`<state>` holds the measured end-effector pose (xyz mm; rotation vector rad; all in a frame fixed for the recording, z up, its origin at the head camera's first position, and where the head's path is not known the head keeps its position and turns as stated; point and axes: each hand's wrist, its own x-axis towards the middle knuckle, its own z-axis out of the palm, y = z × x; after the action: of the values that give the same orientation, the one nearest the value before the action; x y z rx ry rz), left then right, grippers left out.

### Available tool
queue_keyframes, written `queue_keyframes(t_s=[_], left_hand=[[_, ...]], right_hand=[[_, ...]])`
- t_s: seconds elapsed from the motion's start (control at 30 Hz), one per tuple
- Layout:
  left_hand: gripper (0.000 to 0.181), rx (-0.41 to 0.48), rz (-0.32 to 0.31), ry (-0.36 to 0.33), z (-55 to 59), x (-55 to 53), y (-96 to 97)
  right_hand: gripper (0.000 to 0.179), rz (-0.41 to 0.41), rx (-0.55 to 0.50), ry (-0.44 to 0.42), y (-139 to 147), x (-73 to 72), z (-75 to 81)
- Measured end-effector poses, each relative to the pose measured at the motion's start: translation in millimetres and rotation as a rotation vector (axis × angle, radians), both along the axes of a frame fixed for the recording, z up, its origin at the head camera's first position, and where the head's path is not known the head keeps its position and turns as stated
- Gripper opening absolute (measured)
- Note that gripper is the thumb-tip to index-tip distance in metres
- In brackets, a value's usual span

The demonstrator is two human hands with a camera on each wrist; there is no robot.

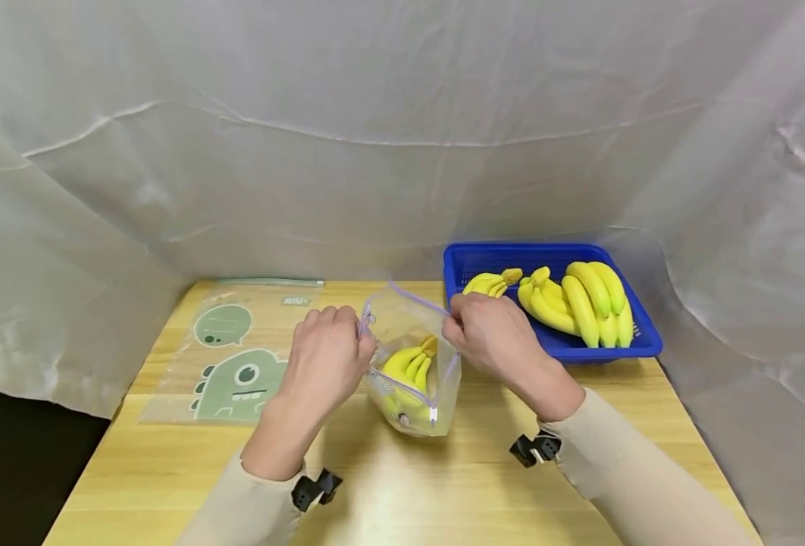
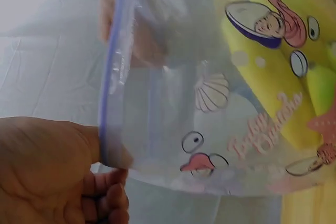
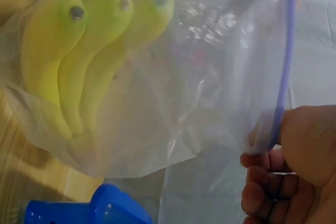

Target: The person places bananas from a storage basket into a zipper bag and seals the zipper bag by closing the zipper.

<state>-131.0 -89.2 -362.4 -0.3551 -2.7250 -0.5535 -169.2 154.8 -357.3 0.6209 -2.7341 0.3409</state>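
Observation:
Between my hands hangs a clear zip bag with a purple zip edge, its mouth spread apart. Inside it lies a bunch of yellow bananas, seen through the plastic in both wrist views. My left hand pinches the left corner of the bag's mouth between thumb and fingers. At the opposite corner my right hand pinches the zip edge, its other fingers curled below in the right wrist view. Cartoon prints, such as a shell, cover the side facing the left wrist camera.
A blue basket with more banana bunches stands at the back right, partly behind my right hand. On the wooden table, left of the bag, a flat clear bag with a green dinosaur print lies. Grey cloth walls enclose the table.

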Motion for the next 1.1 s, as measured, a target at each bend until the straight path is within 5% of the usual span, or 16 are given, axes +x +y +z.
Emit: queue_keyframes(t_s=[0.13, 0.27, 0.5, 0.67, 0.9, 1.1], left_hand=[[0.022, 0.017, -0.051, 0.039, -6.2, 0.2, -4.7], [0.019, 0.041, -0.089, 0.069, -9.8, 1.3, -5.1], [0.02, 0.1, -0.025, 0.039, -6.7, 6.5, 4.2], [0.018, 0.12, -0.012, 0.024, -5.0, 11.1, 8.7], [0.017, 0.12, -0.01, -0.011, -6.4, 15.0, 9.3], [0.016, 0.127, -0.012, -0.028, -6.9, 16.7, 8.1]], right_hand=[[0.036, 0.011, -0.018, -0.004, 3, 0.0, -2.0], [0.034, -0.015, -0.096, -0.108, 6, -2.1, -7.1], [0.029, -0.016, -0.301, -0.147, 13, 1.9, -0.5], [0.026, -0.103, -0.346, -0.132, 35, -6.5, 4.2], [0.023, -0.274, -0.281, -0.171, 80, -34.1, -15.3], [0.027, -0.296, -0.155, -0.26, 84, -56.8, -39.1]])
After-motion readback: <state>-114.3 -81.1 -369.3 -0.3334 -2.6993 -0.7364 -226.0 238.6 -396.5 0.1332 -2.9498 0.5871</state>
